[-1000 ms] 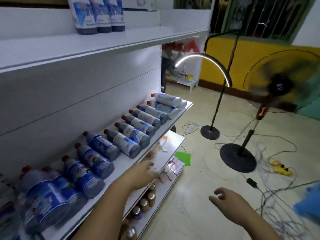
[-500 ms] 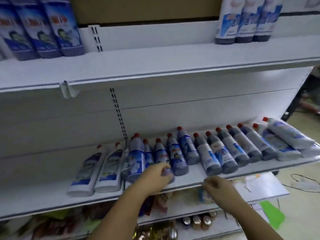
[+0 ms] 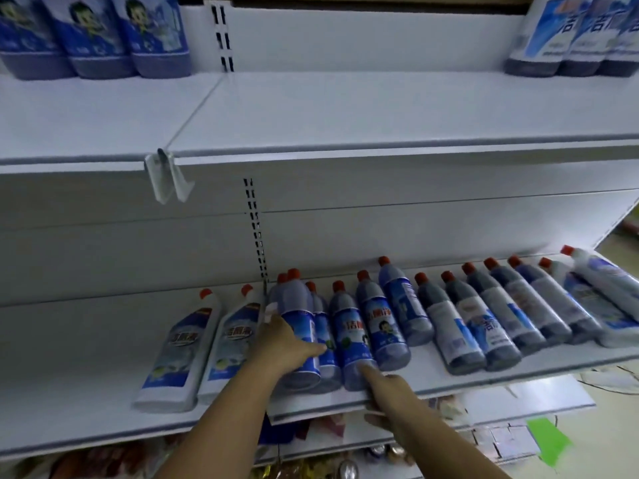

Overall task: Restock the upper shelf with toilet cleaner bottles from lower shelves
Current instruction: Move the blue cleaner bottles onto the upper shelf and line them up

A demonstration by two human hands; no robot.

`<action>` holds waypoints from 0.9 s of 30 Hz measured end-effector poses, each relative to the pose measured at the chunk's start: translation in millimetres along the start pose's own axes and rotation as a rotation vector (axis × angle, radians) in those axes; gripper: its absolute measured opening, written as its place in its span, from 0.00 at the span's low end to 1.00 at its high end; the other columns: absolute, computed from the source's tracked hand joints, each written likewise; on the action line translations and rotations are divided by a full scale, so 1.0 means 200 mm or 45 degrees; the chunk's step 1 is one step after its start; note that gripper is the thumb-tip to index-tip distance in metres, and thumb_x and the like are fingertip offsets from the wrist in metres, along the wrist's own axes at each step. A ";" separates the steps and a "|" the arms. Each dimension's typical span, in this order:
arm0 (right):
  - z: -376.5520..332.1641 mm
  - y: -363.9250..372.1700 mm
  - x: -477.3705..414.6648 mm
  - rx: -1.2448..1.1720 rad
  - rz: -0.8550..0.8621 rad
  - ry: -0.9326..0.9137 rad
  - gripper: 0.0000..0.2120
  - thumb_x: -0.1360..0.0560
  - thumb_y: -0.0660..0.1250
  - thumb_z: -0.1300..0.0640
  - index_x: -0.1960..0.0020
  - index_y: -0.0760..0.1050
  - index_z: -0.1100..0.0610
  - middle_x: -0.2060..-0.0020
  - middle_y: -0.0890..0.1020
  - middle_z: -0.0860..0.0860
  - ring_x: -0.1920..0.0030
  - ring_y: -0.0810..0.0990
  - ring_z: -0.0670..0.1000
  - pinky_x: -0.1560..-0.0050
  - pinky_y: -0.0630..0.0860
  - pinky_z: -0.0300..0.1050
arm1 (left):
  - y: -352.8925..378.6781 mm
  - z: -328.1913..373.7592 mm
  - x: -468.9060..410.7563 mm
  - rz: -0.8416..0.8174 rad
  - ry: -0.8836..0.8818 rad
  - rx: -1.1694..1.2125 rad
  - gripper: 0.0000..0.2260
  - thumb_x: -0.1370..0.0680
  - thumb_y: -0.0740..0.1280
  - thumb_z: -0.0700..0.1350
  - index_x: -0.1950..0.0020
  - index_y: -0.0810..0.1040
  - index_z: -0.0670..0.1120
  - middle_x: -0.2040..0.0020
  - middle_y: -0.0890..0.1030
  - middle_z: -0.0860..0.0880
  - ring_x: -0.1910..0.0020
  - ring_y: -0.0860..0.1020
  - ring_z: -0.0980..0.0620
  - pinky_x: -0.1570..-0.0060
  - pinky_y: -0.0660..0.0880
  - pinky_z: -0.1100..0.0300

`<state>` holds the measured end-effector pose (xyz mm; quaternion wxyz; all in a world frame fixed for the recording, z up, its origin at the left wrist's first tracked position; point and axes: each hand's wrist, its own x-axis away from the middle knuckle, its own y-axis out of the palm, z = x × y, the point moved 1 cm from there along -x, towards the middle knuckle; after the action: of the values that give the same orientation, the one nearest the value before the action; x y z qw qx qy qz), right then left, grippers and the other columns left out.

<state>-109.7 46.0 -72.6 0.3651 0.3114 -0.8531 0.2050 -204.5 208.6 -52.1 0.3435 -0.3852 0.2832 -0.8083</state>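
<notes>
Left hand grips a blue toilet cleaner bottle lying cap-to-wall on the lower shelf; fingers curled across its label. Right hand holds nothing; its straight index finger touches the base of the neighbouring bottle. Judgement: pick-up under way. Lift the held bottle straight up, clear of the packed row, so the neighbours don't roll; steady them with the right; stand it upright on the bare stretch of the upper shelf, label forward.

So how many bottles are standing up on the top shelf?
6. Three bottles stand at the left end of the top shelf, three at the right end. More may be hidden past the picture's edges.
</notes>
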 end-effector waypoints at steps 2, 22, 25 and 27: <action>-0.01 0.04 -0.03 -0.141 0.018 0.060 0.23 0.25 0.65 0.43 0.41 0.70 0.59 0.46 0.76 0.57 0.53 0.75 0.54 0.66 0.73 0.43 | 0.00 0.00 -0.01 -0.033 -0.026 0.133 0.41 0.46 0.71 0.66 0.39 0.72 0.45 0.46 0.80 0.46 0.52 0.80 0.47 0.50 0.79 0.53; -0.13 -0.12 0.08 -0.657 -0.575 0.123 0.28 0.40 0.75 0.66 0.42 0.72 0.65 0.46 0.79 0.65 0.51 0.81 0.63 0.62 0.83 0.55 | 0.00 0.11 0.11 0.005 -0.148 0.670 0.27 0.38 0.78 0.42 0.42 0.73 0.40 0.55 0.81 0.45 0.58 0.80 0.48 0.62 0.76 0.59; -0.11 -0.21 0.14 -0.573 -0.671 -0.064 0.32 0.41 0.77 0.63 0.40 0.72 0.67 0.54 0.83 0.64 0.57 0.83 0.60 0.64 0.82 0.49 | 0.01 0.12 0.22 -0.109 -0.193 1.040 0.20 0.35 0.77 0.38 0.45 0.76 0.38 0.57 0.83 0.40 0.61 0.83 0.43 0.66 0.78 0.57; -0.11 -0.27 0.17 -0.535 -0.679 -0.205 0.28 0.38 0.73 0.53 0.43 0.74 0.66 0.62 0.84 0.61 0.65 0.82 0.57 0.70 0.78 0.45 | 0.03 0.13 0.31 -0.156 -0.149 1.174 0.19 0.32 0.75 0.37 0.43 0.74 0.39 0.56 0.83 0.39 0.63 0.83 0.44 0.68 0.78 0.56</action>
<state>-81.2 7.0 -25.8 0.3934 0.4568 -0.7912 -0.1028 -209.3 151.4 -15.6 0.4460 -0.2535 -0.1484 -0.8455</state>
